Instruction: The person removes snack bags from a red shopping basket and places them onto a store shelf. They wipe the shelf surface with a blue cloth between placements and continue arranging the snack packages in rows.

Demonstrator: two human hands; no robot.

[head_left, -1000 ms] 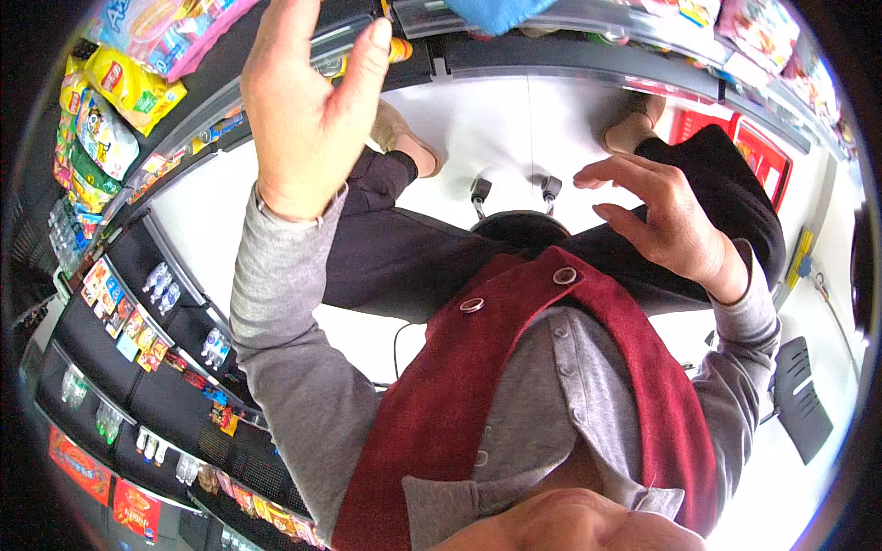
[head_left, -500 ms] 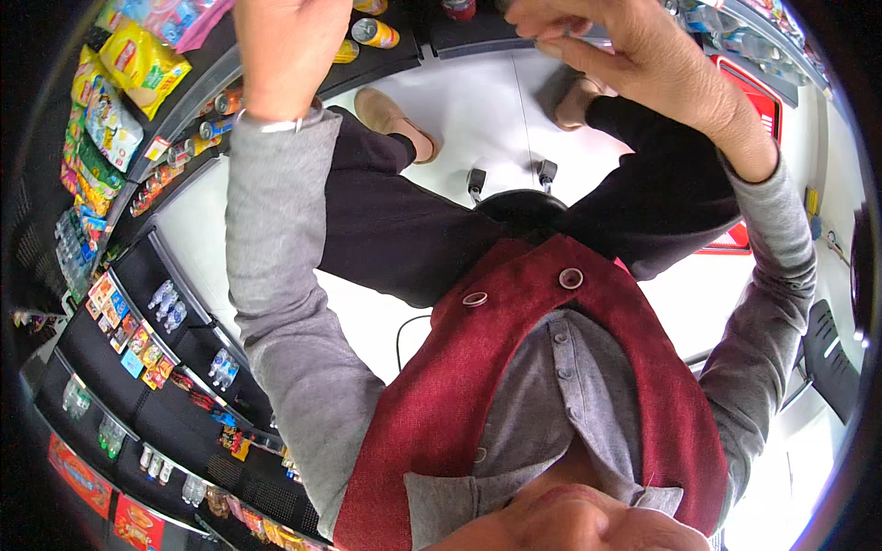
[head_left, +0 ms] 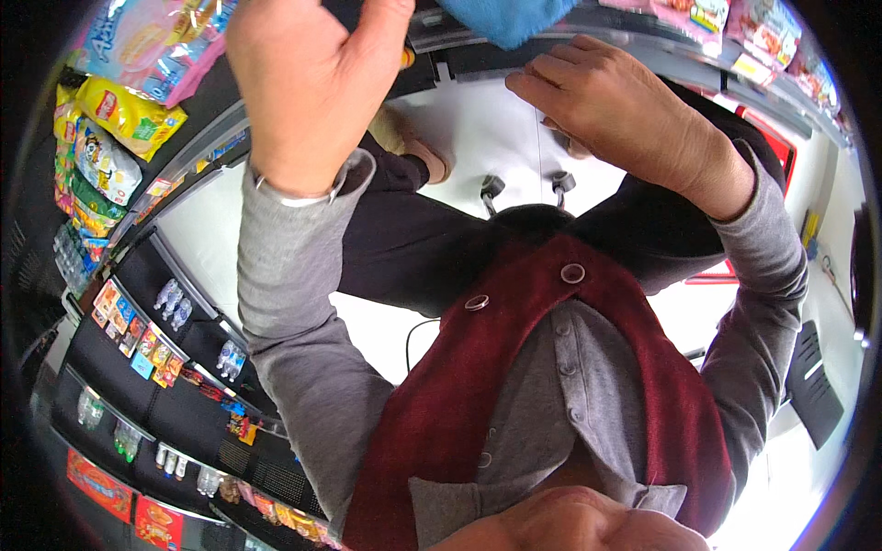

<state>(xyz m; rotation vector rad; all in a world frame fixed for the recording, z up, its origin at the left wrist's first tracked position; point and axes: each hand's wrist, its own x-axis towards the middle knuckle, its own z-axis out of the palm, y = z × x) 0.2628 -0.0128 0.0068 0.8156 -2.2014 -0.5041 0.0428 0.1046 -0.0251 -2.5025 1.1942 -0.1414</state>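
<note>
My left hand [head_left: 308, 92] is raised at the upper left, its thumb standing away from the palm. The upper edge of the picture cuts off its other fingers, so what they do is hidden. A blue cloth [head_left: 510, 18], fuzzy in texture, hangs into view at the top, between my hands. I cannot tell whether anything holds it. My right hand [head_left: 620, 106] is just below and to the right of the cloth, apart from it. Its back faces up and its fingers curl loosely closed, with nothing visible in them.
Shelves of snack bags, such as a yellow bag [head_left: 129, 115] and a pink-and-blue bag [head_left: 152, 46], curve along the left. Pink packages [head_left: 772, 28] line a shelf at the upper right. Lower left, a black rack [head_left: 184, 413] carries bottles. A red basket [head_left: 772, 138] stands right.
The blue cloth has come into view at the top. Both hands have come lower in the picture, and my right hand's fingers are more curled. Pink packages now show at the upper right.
</note>
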